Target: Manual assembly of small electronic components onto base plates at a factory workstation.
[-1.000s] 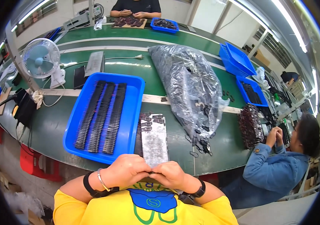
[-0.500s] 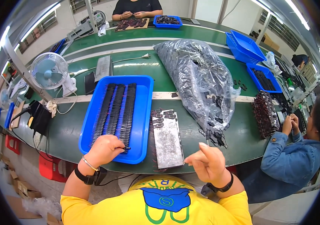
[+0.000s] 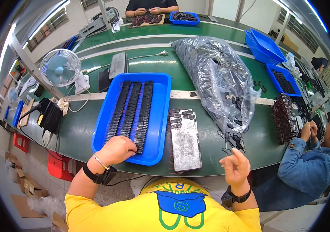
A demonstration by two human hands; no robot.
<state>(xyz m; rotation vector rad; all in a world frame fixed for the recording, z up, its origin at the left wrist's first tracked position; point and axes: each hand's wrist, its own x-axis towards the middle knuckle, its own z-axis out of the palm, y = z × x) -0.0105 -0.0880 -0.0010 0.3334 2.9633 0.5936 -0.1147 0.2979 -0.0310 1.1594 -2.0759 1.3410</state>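
In the head view, the left hand (image 3: 118, 150) covers the near end of the rows of black parts (image 3: 130, 108) in the blue tray (image 3: 162, 104); its fingertips are hidden, so I cannot tell whether they grip one. The right hand (image 3: 236, 167), half-curled, fingers apart, is just beside loose black parts (image 3: 236, 140) at the plastic bag (image 3: 216, 77). The upper edge cuts off a co-worker (image 3: 152, 5).
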